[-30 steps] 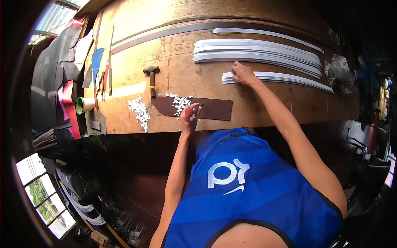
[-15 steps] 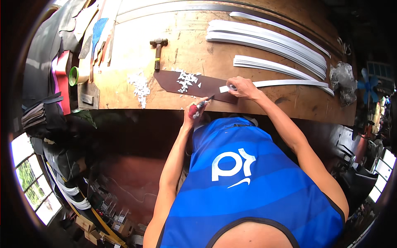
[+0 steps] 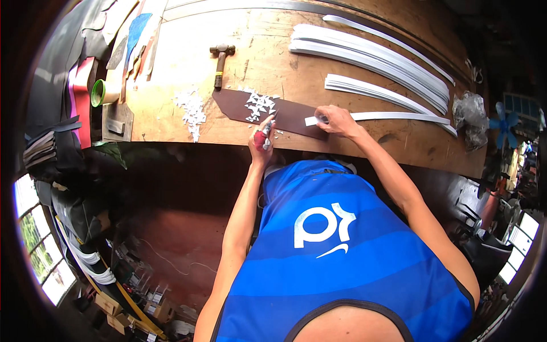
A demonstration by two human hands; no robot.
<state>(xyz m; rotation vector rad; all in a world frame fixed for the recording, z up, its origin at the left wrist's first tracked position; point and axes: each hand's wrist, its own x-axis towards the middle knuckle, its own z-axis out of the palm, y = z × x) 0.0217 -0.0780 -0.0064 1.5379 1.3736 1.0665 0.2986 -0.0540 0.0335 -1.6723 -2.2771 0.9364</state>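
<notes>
My left hand [image 3: 260, 138] grips a pointed cutting tool [image 3: 271, 122] with red on it, blade tip up, at the near edge of a dark brown board [image 3: 293, 117]. My right hand [image 3: 332, 121] is closed on the end of a single white strip [image 3: 399, 115], lifted over the board's right part. Small white triangular scraps [image 3: 257, 104] lie on the board, with another pile [image 3: 192, 114] to its left. Several stacked white strips [image 3: 367, 51] and a shorter bundle [image 3: 364, 86] lie beyond my right hand. A hammer [image 3: 219, 65] lies above the board.
The wooden bench [image 3: 171, 51] holds leather pieces [image 3: 51, 91], a blue piece [image 3: 137, 31] and a green-rimmed cup [image 3: 102, 93] at left. A crumpled plastic bag [image 3: 473, 119] sits at right, beside blue fan blades [image 3: 502, 122]. Boxes [image 3: 114, 319] lie low at left.
My right hand has drawn one strip from the lower bundle toward me, onto the board's right side. My left hand with the tool moved right, then rose back toward the scraps.
</notes>
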